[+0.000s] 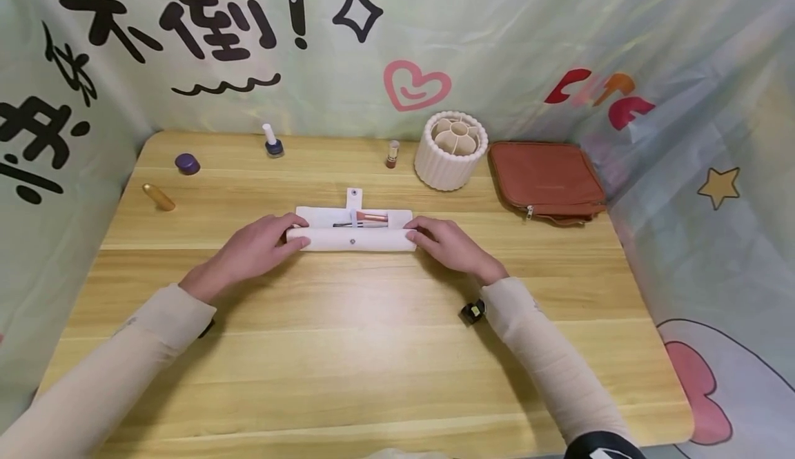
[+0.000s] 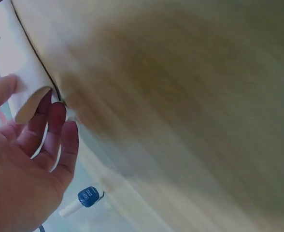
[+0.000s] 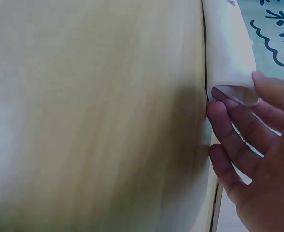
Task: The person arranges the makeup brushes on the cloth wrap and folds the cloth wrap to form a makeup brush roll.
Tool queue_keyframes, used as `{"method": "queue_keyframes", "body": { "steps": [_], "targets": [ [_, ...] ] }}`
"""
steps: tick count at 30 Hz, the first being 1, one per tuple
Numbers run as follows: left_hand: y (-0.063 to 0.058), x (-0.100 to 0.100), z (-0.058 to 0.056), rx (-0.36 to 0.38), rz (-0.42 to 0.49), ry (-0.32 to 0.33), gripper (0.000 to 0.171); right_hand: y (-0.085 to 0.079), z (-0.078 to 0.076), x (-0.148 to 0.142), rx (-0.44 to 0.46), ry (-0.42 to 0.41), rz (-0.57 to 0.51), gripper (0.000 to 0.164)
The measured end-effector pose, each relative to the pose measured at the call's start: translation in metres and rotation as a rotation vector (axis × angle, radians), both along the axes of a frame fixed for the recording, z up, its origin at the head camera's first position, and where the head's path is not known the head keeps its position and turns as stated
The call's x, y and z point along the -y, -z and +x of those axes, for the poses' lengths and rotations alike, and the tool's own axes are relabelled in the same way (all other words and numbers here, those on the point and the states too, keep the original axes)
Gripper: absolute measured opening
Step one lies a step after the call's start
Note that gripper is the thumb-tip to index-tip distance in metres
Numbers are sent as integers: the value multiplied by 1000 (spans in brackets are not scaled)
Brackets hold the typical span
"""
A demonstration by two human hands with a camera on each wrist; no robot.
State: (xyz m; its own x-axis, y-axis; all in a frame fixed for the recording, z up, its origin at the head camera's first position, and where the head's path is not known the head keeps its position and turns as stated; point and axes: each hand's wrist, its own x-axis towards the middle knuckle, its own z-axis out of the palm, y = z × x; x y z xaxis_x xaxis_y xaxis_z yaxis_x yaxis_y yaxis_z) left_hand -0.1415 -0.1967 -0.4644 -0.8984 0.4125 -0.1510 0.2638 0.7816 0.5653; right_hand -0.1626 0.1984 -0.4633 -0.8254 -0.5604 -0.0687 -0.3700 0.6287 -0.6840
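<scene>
A white brush roll [image 1: 329, 240] lies across the table in the head view, its near part folded over into a rounded tube. Makeup brushes [image 1: 373, 217] show in its open far part, and a snap strap [image 1: 354, 198] sticks out at the back. My left hand [image 1: 259, 243] pinches the left end of the fold, thumb on top. At the other end, my right hand [image 1: 452, 243] holds the fold the same way. Both wrist views show fingertips reaching into the open ends of the tube: the left end [image 2: 28, 63] and the right end [image 3: 231, 53].
Along the back stand a dark blue nail polish bottle [image 1: 274, 145], a small brown vial [image 1: 393, 155] and a ribbed cream holder [image 1: 444, 165]. A brown zip pouch [image 1: 546, 176] lies at right. At left are a purple lid [image 1: 187, 163] and a gold tube [image 1: 159, 197].
</scene>
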Motion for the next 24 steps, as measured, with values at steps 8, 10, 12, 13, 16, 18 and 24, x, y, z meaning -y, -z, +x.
{"method": "queue_keyframes", "body": {
  "steps": [8, 10, 12, 13, 16, 18, 24],
  "targets": [
    [-1, -5, -11, 93, 48, -44, 32, 34, -23, -6, -27, 22, 16, 42],
    [-2, -5, -13, 103, 46, -62, 32, 42, -30, -7, -22, 22, 33, 43],
    [-2, -6, -15, 106, 39, -74, 32, 43, -34, -5, -12, 23, 58, 42],
    [-3, -6, -15, 105, 35, -78, 32, 46, -36, -5, -18, 26, 66, 43],
    [-3, -6, -17, 98, 24, -85, 31, 26, -31, 3, 4, 33, 93, 39],
    [-4, -7, -18, 89, 17, -88, 29, 7, -24, 10, 28, 43, 101, 33],
    [-4, -10, -20, 97, 11, -111, 28, 11, -31, 12, 56, 78, 119, 31]
  ]
}}
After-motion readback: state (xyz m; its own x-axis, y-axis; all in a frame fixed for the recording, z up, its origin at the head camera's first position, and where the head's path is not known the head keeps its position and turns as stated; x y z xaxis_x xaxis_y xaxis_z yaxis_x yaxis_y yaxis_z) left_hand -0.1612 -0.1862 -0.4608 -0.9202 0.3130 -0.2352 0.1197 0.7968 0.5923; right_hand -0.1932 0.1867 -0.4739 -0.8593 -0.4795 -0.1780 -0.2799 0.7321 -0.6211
